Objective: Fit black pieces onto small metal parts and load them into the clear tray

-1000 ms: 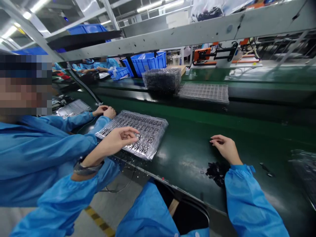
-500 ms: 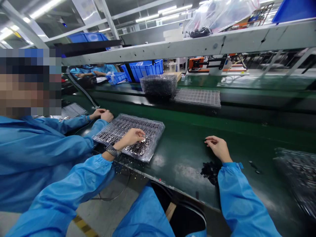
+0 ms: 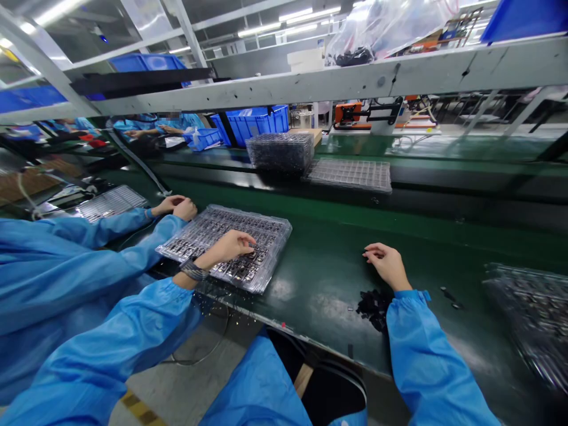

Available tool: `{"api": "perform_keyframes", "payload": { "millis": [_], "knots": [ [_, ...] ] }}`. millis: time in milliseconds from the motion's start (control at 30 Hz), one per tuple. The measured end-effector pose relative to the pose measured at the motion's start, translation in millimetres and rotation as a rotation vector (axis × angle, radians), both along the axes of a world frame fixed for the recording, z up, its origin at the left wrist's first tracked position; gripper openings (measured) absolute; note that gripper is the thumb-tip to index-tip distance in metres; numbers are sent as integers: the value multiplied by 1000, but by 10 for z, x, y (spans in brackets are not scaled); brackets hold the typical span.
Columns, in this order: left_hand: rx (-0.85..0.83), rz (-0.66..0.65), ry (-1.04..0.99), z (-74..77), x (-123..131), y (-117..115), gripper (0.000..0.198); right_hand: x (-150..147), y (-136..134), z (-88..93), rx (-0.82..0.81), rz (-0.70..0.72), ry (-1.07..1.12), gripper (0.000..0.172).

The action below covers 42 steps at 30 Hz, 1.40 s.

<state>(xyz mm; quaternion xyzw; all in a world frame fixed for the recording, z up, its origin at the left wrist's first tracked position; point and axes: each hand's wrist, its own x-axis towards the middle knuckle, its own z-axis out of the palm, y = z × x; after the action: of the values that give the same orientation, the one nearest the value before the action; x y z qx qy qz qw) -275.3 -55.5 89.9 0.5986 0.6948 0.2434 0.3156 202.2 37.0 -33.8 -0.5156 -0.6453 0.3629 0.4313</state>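
Observation:
My left hand (image 3: pixel 233 245) hovers over a clear plastic tray (image 3: pixel 284 232) filled with rows of small metal parts (image 3: pixel 242 269). Its thumb and fingers are drawn together in a pinch, and whatever may be between them is too small to make out. Over the green bench, my right hand (image 3: pixel 385 263) also pinches thumb against fingers. Nothing I can name shows at its fingertips. Just below that hand lies a loose heap of small black pieces (image 3: pixel 375 309), partly behind my right sleeve.
A co-worker's hands (image 3: pixel 175 207) are close to the tray's left edge. More filled trays (image 3: pixel 532 307) lie at the right. Behind stand stacked clear trays (image 3: pixel 279 152), a single clear tray (image 3: pixel 350 173) and a blue bin (image 3: pixel 252 125). A metal rail (image 3: pixel 310 89) crosses above.
The shiny metal part seen in my left fingers earlier no longer shows there. The dark bit at my right fingertips is no longer visible. The view has shifted slightly, and the co-worker's head has left it.

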Motion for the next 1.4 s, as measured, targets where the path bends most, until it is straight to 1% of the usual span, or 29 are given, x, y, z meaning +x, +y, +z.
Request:
{"api": "perform_keyframes", "payload": {
  "millis": [33,100,167,233,267,300,333,367,400,433,500,533,600,633,667,733,800,900,967,1033,1100,1167,1267,1333,1400],
  "knots": [
    [13,-3,12,42,16,-2,34,-9,-5,6,-6,-2,13,23],
    [63,-10,30,178,120,-65,35,-29,-21,22,-17,2,42,21],
    [151,-8,38,368,354,-214,36,-49,-37,39,-18,11,60,19],
    [246,5,-8,551,716,-392,36,-64,-50,57,-10,12,55,19],
    [276,-1,-69,613,933,-459,36,-70,-56,67,-5,7,48,19],
    [288,-25,-143,644,1165,-492,34,-76,-60,78,0,1,43,18],
    [288,-63,-218,636,1402,-481,32,-81,-65,90,2,-7,42,17],
    [276,-110,-287,588,1636,-421,31,-87,-69,101,1,-15,46,16],
    [258,-157,-347,501,1862,-315,29,-93,-73,112,-3,-21,56,15],
    [241,-190,-396,382,2071,-170,28,-100,-77,121,-8,-27,68,14],
    [196,-207,-459,79,2429,185,25,-115,-80,131,-12,-34,89,13],
    [168,-187,-466,-83,2573,372,22,-122,-79,133,-8,-35,95,14],
    [109,-120,-432,-380,2790,725,18,-134,-76,136,-2,-35,101,14],
    [91,-88,-404,-500,2868,890,16,-140,-73,139,-3,-39,104,14],
    [82,-64,-374,-594,2930,1052,15,-145,-71,144,-7,-45,109,14],
    [89,-37,-318,-707,3025,1379,13,-156,-68,159,-23,-68,125,14],
    [109,-24,-259,-741,3111,1722,11,-169,-67,177,-34,-91,136,16],
    [141,-45,-168,-715,3302,2228,7,-199,-70,197,-50,-98,106,19],
    [156,-108,-127,-685,3511,2508,4,-227,-79,204,-61,-96,42,23],
    [165,-194,-110,-660,3794,2713,4,-260,-93,207,-64,-89,-50,26],
    [176,-274,-116,-640,4134,2844,7,-291,-108,205,-47,-66,-139,26],
    [187,-338,-139,-624,4498,2920,9,-311,-115,200,-29,-38,-209,26],
    [175,-418,-201,-604,4993,2977,13,-312,-115,192,-62,-21,-296,16],
    [134,-483,-274,-587,5223,2985,14,-303,-116,191,-94,-17,-327,8],
    [66,-565,-365,-559,5333,2965,10,-296,-115,190,-102,-16,-319,8]
  ]
}}
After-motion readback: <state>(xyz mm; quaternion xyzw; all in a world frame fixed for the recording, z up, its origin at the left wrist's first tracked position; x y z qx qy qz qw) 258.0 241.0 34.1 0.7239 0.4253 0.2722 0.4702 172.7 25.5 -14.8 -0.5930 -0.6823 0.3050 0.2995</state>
